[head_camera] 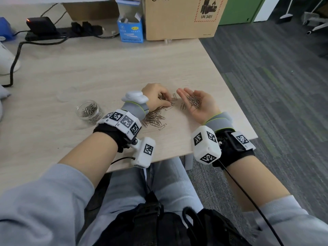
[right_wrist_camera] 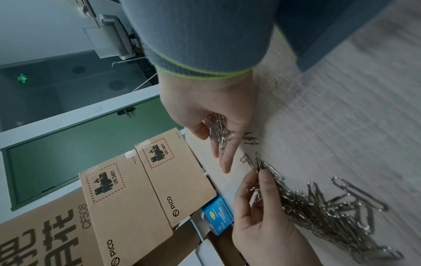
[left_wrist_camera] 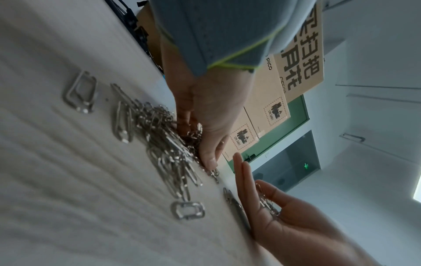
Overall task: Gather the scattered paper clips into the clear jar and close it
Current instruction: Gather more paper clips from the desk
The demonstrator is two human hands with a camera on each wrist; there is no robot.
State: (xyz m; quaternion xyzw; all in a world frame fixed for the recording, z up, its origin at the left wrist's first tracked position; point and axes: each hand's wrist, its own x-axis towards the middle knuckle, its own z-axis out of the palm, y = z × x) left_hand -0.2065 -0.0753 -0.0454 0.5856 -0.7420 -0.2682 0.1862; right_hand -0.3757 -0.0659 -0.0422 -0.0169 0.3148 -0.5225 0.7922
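Loose silver paper clips (head_camera: 156, 116) lie in a pile on the wooden table (head_camera: 88, 68). My left hand (head_camera: 166, 101) reaches into the pile's far end, its curled fingers (left_wrist_camera: 210, 158) pinching a few clips (right_wrist_camera: 257, 187). Just to its right my right hand (head_camera: 186, 94) lies palm up with straight fingers (right_wrist_camera: 224, 162) and carries a heap of clips (head_camera: 194, 102) in the palm. The clear jar (head_camera: 88, 110) stands open left of the pile, partly filled with clips. Between the hands lie a few stray clips (head_camera: 182, 106).
At the back stand a cardboard box (head_camera: 181, 20) and a small blue box (head_camera: 131, 31). A black power strip (head_camera: 58, 32) and its cable (head_camera: 16, 55) run along the back left. The table's right edge (head_camera: 230, 86) drops to carpet close to my right hand.
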